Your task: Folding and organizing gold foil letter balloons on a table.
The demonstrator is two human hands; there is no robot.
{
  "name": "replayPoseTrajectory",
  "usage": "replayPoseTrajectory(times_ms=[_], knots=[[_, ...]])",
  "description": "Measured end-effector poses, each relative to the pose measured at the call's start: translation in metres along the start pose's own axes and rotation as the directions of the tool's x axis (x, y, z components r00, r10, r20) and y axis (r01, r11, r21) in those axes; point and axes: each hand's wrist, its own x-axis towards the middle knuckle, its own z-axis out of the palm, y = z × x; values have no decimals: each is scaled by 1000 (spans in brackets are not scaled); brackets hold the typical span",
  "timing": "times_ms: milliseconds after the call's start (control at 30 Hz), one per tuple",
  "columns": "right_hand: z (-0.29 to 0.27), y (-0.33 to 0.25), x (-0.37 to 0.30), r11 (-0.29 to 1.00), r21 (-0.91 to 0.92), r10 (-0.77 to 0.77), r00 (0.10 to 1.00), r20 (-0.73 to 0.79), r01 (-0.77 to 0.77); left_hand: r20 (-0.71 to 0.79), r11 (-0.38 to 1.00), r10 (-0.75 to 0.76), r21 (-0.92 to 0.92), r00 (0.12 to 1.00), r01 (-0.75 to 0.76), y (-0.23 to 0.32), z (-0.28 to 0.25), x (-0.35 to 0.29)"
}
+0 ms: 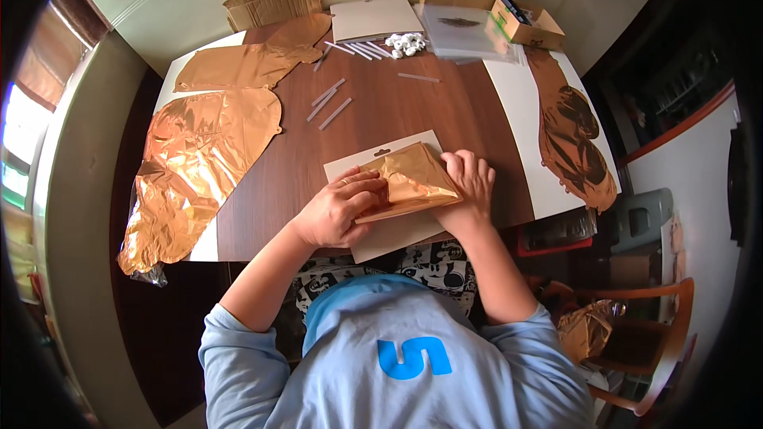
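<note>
A folded gold foil balloon (415,175) lies over a pale card (342,164) with a hanging slot, at the table's near edge. My left hand (343,208), a ring on one finger, is closed over the foil's left side, with fingertips curled onto its top; what lies beneath them is hidden. At the foil's right end, my right hand (474,184) rests palm down beside it, its thumb and fingers loosely bent and apart. The card sticks out beyond the foil toward me and at the upper left.
Flat gold foil balloons (208,143) cover the table's left side; another foil balloon (574,131) lies at the right. Several clear straws (326,94), white rolls (407,45), a white board (373,20), plastic sheets (461,28) and a cardboard box (531,28) are farther back. A wooden chair (671,342) stands lower right.
</note>
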Motion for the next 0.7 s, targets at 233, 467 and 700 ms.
replayPoseTrajectory(times_ms=[233,467,700], knots=[[-49,64,9,894,389,-286,951,115,222,85,993,-10,119,996,0,9,-1,0],[-19,1,41,838,366,-504,832,232,406,77,979,-93,188,993,77,17,-3,2],[7,-2,25,922,195,-384,854,350,335,-64,852,-332,408,941,328,25,27,5]])
